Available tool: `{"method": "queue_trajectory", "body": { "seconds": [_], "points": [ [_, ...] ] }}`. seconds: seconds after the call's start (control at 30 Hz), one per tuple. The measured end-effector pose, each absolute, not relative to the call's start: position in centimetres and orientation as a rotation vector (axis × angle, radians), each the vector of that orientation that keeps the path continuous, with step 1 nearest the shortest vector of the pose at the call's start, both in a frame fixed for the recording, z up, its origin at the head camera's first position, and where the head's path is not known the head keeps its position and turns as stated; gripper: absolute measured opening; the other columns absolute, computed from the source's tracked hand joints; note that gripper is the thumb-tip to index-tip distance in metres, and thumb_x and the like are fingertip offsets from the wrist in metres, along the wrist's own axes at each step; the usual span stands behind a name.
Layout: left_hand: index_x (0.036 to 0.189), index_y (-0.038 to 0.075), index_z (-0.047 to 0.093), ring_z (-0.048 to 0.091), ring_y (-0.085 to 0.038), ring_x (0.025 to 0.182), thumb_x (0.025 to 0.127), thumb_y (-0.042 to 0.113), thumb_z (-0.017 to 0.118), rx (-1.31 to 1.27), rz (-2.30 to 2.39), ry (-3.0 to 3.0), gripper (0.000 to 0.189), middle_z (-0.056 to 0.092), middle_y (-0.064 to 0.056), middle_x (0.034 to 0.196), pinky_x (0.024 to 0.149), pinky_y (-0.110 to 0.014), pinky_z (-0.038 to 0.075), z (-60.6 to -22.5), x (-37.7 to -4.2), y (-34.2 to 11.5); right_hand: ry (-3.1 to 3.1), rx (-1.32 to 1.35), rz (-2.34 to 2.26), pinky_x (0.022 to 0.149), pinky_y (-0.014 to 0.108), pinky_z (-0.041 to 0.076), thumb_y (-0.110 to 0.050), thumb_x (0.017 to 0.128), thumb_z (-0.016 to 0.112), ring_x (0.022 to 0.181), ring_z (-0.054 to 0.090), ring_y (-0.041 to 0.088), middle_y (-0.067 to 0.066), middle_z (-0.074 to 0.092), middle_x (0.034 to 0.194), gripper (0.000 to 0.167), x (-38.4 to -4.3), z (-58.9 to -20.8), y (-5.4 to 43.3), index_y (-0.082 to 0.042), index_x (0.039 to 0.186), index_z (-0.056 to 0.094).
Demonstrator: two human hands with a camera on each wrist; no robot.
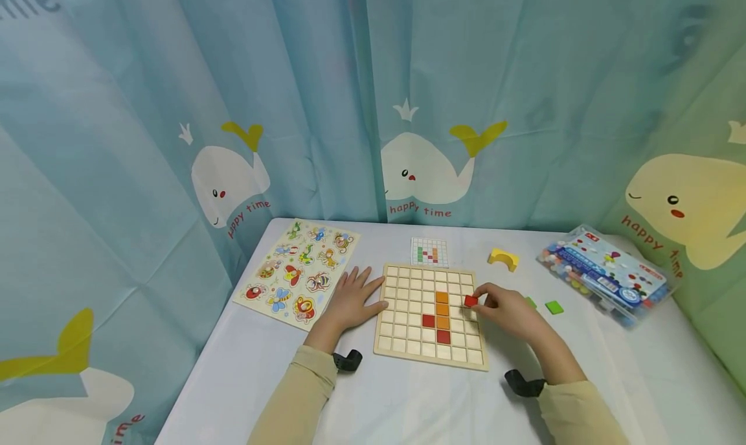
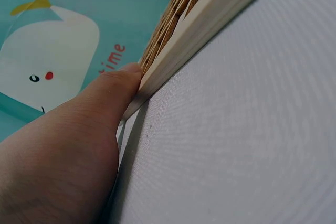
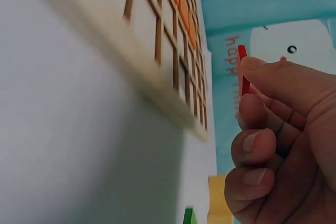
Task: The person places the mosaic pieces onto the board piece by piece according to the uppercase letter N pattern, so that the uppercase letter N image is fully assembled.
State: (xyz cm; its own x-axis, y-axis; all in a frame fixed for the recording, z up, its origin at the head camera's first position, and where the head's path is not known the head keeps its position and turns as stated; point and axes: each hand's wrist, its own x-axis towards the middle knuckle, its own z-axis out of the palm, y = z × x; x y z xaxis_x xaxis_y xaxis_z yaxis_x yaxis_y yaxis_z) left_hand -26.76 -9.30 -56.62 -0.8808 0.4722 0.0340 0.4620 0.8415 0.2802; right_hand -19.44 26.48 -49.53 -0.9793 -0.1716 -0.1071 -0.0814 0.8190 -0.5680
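Observation:
A wooden grid board (image 1: 402,349) lies on the table, with several orange tiles (image 1: 443,309) in one column and red tiles (image 1: 428,320) in two squares. My right hand (image 1: 509,310) pinches a red square tile (image 1: 470,300) between thumb and forefinger above the board's right edge; the right wrist view shows this tile (image 3: 242,72) edge-on. My left hand (image 1: 351,300) lies spread on the table by the board's left side. Its thumb touches the board's edge, as the left wrist view of the hand (image 2: 68,135) also shows.
A pattern card (image 1: 429,252) lies behind the board, and a yellow arch block (image 1: 504,259) to its right. Green tiles (image 1: 554,308) sit near my right hand. A plastic box of beads (image 1: 609,273) stands far right; an insect picture board (image 1: 303,273) lies left.

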Motion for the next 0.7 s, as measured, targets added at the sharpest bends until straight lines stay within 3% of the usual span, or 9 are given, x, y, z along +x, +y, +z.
{"method": "queue_trajectory", "body": {
  "seconds": [0.7],
  "points": [
    [0.155, 0.037, 0.032, 0.011, -0.033, 0.155, 0.094, 0.071, 0.04, 0.755, 0.445, 2.975, 0.07, 0.02, -0.003, 0.166, 0.125, -0.054, 0.008, -56.8, -26.9, -9.3, 2.783, -0.352, -0.934, 0.059, 0.028, 0.042, -0.027, 0.093, 0.069, 0.065, 0.05, 0.015, -0.001, 0.056, 0.073, 0.022, -21.5, -49.6, 20.9, -0.015, 0.109, 0.063]
  ]
}}
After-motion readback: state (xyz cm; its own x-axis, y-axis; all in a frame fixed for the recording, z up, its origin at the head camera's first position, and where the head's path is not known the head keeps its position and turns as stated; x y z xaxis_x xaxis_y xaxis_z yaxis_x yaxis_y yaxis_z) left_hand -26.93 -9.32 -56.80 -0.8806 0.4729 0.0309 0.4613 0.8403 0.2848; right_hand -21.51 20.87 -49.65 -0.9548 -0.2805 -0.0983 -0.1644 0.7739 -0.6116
